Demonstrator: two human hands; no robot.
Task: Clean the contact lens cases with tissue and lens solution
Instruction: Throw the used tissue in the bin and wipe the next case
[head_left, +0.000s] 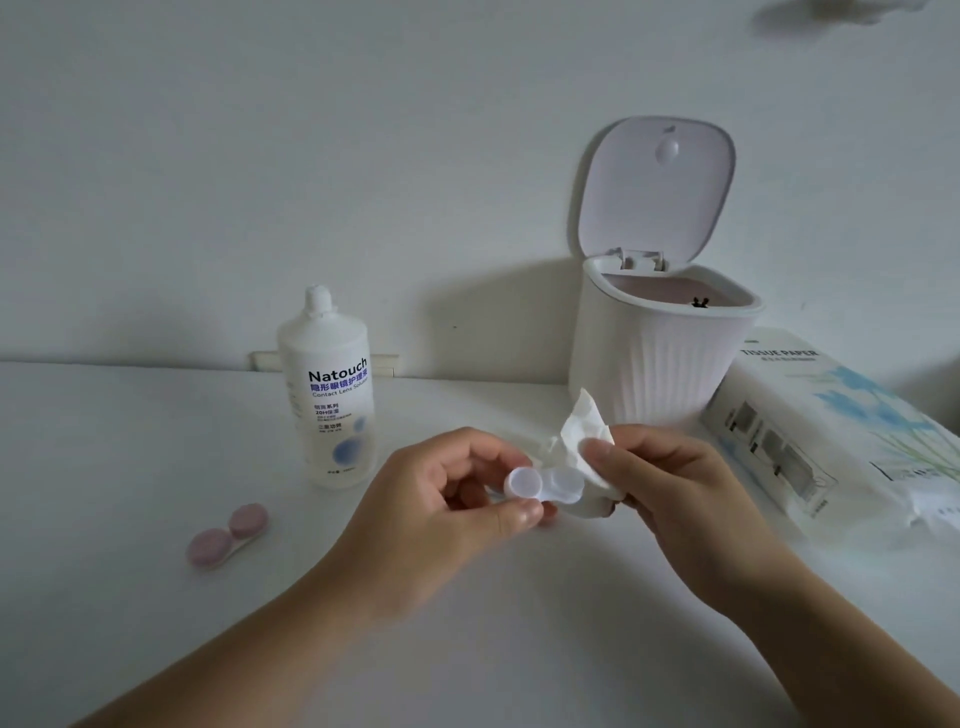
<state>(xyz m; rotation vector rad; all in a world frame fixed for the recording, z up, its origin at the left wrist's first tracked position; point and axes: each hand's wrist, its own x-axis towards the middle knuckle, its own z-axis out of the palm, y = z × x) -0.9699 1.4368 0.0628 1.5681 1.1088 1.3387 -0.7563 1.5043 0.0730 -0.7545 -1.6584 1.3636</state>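
A white contact lens case (543, 487) is held above the table between both hands. My left hand (447, 493) pinches its left end, thumb below and fingers curled behind. My right hand (670, 483) pinches a crumpled white tissue (584, 426) against the case's right cup; the tissue sticks up behind the case. A second, pink-capped lens case (227, 534) lies on the table at the left. The white bottle of lens solution (328, 395) stands upright behind it with its cap on.
A small white ribbed bin (660, 353) stands at the back right with its lid flipped up. A pack of tissue paper (826, 431) lies to its right. All of it sits on a white table (104, 467) against a white wall.
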